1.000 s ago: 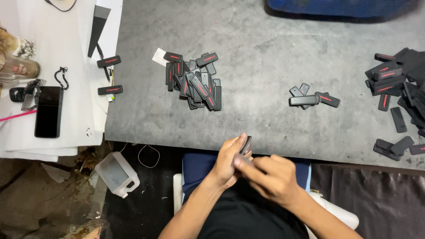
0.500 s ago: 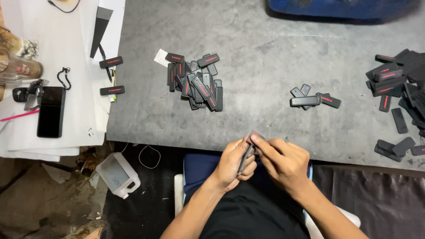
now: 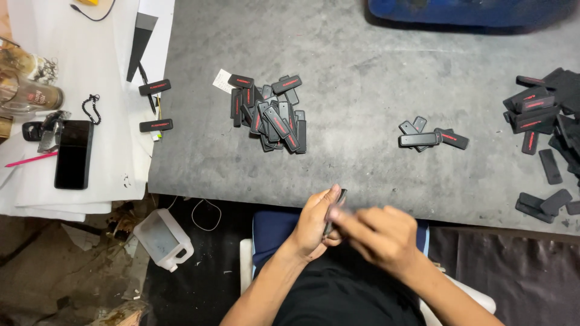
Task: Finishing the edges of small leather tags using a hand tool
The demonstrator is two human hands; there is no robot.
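My left hand point(image 3: 315, 222) holds a small flat black piece point(image 3: 342, 197) upright at the near edge of the grey table point(image 3: 374, 90). My right hand point(image 3: 377, 232) is blurred and lies against the same piece from the right, fingers on it. Both hands are over my lap, just off the table edge. A heap of black tags with red marks point(image 3: 272, 115) lies on the table ahead of my left hand. A smaller group of black pieces point(image 3: 430, 137) lies ahead of my right hand.
Another pile of black tags point(image 3: 547, 115) sits at the right edge. On the white sheet at left lie two single tags point(image 3: 154, 87), a black phone point(image 3: 74, 154), a glass jar point(image 3: 30, 96) and a pink pen point(image 3: 30, 160). A plastic jug point(image 3: 163, 238) stands on the floor.
My right hand has shifted along the held piece, now blurred with motion. Both hands stay at the table's near edge with the piece between them.
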